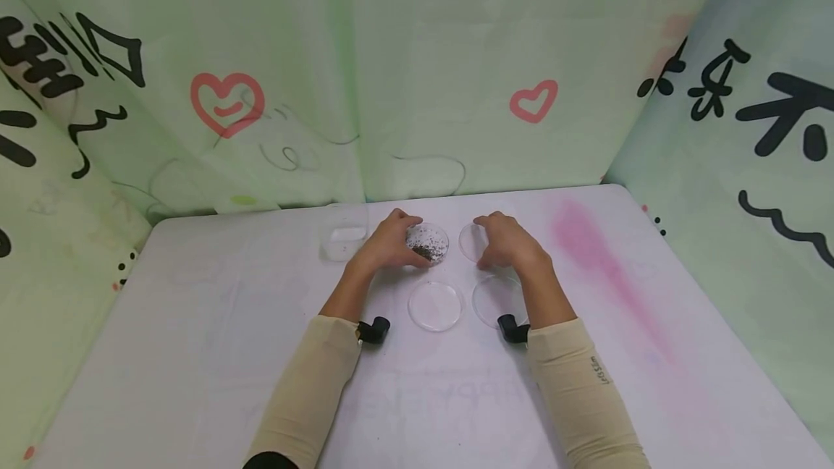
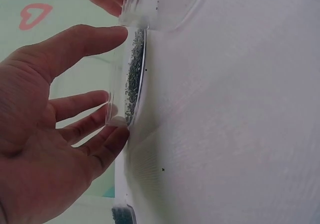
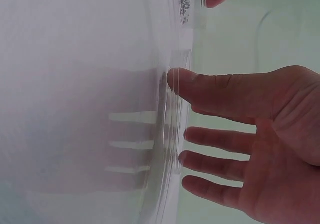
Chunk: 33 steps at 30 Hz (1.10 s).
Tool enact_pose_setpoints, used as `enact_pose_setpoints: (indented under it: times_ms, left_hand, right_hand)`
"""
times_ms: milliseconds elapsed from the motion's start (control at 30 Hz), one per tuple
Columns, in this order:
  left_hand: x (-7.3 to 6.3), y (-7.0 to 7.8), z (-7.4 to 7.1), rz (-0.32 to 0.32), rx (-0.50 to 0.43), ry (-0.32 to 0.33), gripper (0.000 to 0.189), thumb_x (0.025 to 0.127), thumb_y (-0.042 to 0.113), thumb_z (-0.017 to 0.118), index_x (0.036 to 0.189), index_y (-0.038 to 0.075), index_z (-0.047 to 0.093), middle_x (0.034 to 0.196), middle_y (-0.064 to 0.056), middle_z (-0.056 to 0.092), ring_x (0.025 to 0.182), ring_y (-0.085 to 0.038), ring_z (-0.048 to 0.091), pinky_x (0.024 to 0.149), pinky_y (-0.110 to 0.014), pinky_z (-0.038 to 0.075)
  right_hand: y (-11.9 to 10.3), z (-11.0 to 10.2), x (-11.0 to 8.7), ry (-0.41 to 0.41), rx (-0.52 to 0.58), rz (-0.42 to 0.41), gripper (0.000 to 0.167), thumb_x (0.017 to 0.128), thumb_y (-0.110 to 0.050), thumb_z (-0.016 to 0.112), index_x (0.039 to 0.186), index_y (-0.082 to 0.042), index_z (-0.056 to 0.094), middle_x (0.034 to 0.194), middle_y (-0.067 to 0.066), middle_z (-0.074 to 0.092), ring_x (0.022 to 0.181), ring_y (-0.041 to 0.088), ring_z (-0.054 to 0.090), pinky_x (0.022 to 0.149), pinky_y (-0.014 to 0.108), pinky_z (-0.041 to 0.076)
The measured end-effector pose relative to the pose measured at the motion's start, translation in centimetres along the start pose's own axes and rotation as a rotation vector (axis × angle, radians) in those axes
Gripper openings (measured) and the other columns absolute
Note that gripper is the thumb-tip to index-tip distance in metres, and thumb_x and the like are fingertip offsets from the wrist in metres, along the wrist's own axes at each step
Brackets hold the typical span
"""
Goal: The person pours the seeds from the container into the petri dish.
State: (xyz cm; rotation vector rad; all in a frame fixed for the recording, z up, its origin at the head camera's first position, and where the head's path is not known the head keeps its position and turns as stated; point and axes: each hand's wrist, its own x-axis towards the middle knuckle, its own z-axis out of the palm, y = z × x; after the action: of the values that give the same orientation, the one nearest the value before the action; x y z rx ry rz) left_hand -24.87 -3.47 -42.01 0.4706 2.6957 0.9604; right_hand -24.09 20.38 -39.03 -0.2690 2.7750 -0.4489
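A clear round petri dish point(image 1: 430, 243) with dark grains stands at the back middle of the table. My left hand point(image 1: 393, 239) grips it from the left, thumb at the near rim and fingers round the far side; the left wrist view shows the grains point(image 2: 134, 77) heaped along its bottom. Beside it on the right is another clear petri dish point(image 1: 472, 242) with no grains visible. My right hand point(image 1: 511, 241) holds this one by its rim between thumb and fingers. In the right wrist view the thumb point(image 3: 182, 82) touches the dish's edge.
Two clear round dishes or lids lie nearer me, one in the middle point(image 1: 436, 306) and one point(image 1: 496, 299) partly behind my right wrist. A clear plastic box point(image 1: 345, 234) stands left of my left hand. Curtains point(image 1: 417, 78) close off the table's back and sides.
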Motion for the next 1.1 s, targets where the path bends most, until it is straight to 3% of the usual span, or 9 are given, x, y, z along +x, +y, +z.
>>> enact_pose_setpoints:
  times_ms: [200, 433, 600, 1100]
  left_hand:
    - [0.0, -0.2, -0.1, 0.007, 0.013, -0.001, 0.088, 0.075, 0.026, 0.093, 0.151, 0.005, 0.053, 0.142, -0.018, 0.049, 0.132, -0.034, 0.053, 0.115, -0.044, 0.045]
    - [0.1, -0.4, -0.2, 0.007, 0.032, -0.003, 0.088, 0.075, 0.026, 0.092, 0.151, 0.005, 0.053, 0.143, -0.018, 0.049, 0.133, -0.034, 0.053, 0.116, -0.044, 0.044]
    - [0.1, -0.3, -0.2, -0.003, 0.033, -0.009, 0.087, 0.077, 0.026, 0.091, 0.151, 0.005, 0.052, 0.144, -0.017, 0.048, 0.134, -0.033, 0.052, 0.116, -0.044, 0.044]
    - [0.2, -0.2, -0.4, -0.011, 0.035, -0.024, 0.086, 0.076, 0.025, 0.092, 0.151, 0.007, 0.053, 0.145, -0.016, 0.048, 0.135, -0.033, 0.052, 0.117, -0.044, 0.044]
  right_hand:
    - [-0.1, 0.1, 0.0, 0.006, 0.004, 0.001, 0.089, 0.078, -0.007, 0.087, 0.155, 0.002, 0.043, 0.153, 0.030, 0.044, 0.143, 0.049, 0.043, 0.117, 0.059, 0.040]
    - [-0.2, 0.3, -0.1, 0.021, 0.007, 0.018, 0.089, 0.077, -0.004, 0.080, 0.157, -0.004, 0.042, 0.149, 0.031, 0.043, 0.138, 0.050, 0.043, 0.103, 0.063, 0.049]
    - [-0.4, 0.1, -0.1, 0.038, -0.008, 0.026, 0.089, 0.079, -0.009, 0.078, 0.160, -0.007, 0.039, 0.149, 0.031, 0.038, 0.135, 0.049, 0.039, 0.100, 0.063, 0.050]
    - [-1.6, -0.7, -0.9, 0.061, 0.032, -0.054, 0.086, 0.079, -0.018, 0.082, 0.157, -0.014, 0.046, 0.140, 0.028, 0.035, 0.130, 0.045, 0.035, 0.093, 0.061, 0.051]
